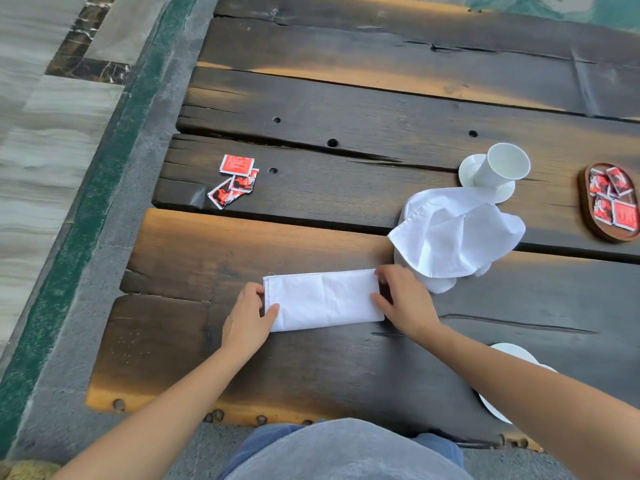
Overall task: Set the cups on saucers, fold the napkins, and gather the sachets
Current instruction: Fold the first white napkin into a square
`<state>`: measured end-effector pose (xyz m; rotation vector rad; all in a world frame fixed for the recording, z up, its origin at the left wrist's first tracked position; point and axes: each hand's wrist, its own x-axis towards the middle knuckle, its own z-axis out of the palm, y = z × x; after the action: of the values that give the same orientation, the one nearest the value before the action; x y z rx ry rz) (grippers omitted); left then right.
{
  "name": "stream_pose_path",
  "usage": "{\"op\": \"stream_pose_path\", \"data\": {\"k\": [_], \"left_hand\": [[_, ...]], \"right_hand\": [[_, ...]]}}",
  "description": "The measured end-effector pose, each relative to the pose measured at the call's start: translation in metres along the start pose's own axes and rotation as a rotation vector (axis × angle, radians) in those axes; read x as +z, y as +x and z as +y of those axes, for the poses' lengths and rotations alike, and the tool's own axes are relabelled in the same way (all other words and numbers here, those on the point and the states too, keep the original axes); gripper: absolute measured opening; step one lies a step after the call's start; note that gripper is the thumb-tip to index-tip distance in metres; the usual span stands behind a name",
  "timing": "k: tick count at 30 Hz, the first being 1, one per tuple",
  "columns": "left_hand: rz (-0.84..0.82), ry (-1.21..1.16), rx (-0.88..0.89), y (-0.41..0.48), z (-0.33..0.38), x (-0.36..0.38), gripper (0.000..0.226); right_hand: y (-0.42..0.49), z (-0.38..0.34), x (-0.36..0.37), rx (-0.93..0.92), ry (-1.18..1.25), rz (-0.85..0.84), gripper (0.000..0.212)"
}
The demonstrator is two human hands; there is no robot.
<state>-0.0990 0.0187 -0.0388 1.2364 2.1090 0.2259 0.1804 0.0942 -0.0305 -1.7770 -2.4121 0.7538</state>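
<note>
Napkin fold in hand: both short ends are pinched.

The folded napkin (323, 300) is held flat on the table (346, 368) near its front edge, pinched at one end by the left hand (246, 322) and at the other by the right hand (405, 303), thumbs on top, probably to square the edges. A crumpled napkin (453, 233) lies just beside the right hand and may crowd it. Behind it a cup (504, 168) stands on a saucer (467, 169). Three loose sachets (233, 180) lie well apart from the tray (588, 216) holding others.

Saucer (509, 355) partly behind right forearm (540, 386)
</note>
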Motion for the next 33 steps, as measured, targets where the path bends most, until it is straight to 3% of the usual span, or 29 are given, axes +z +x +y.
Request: {"op": "stream_pose_path", "data": {"k": [3, 7, 12, 17, 24, 28, 33], "left_hand": [[0.17, 0.229, 0.25, -0.008, -0.007, 0.001, 0.05], [0.077, 0.59, 0.574, -0.006, -0.004, 0.017, 0.061], [-0.046, 0.634, 0.454, -0.001, 0.008, 0.035, 0.068], [-0.058, 0.598, 0.35, 0.002, 0.004, 0.043, 0.068], [-0.043, 0.604, 0.38, 0.01, -0.008, 0.044, 0.069], [-0.096, 0.619, 0.375, 0.012, -0.002, 0.041, 0.074], [-0.069, 0.642, 0.375, 0.007, 0.011, 0.03, 0.077]], "right_hand": [[0.001, -0.008, 0.01, -0.221, -0.191, 0.003, 0.047], [0.002, -0.035, 0.03, -0.441, -0.403, -0.164, 0.065], [0.005, -0.059, 0.045, -0.447, -0.491, -0.266, 0.063], [0.016, -0.052, 0.044, -0.367, -0.54, -0.341, 0.064], [0.024, -0.004, 0.021, -0.31, -0.595, -0.318, 0.062], [0.025, -0.003, 0.016, -0.33, -0.576, -0.368, 0.059], [0.024, -0.007, 0.017, -0.308, -0.544, -0.306, 0.066]]}}
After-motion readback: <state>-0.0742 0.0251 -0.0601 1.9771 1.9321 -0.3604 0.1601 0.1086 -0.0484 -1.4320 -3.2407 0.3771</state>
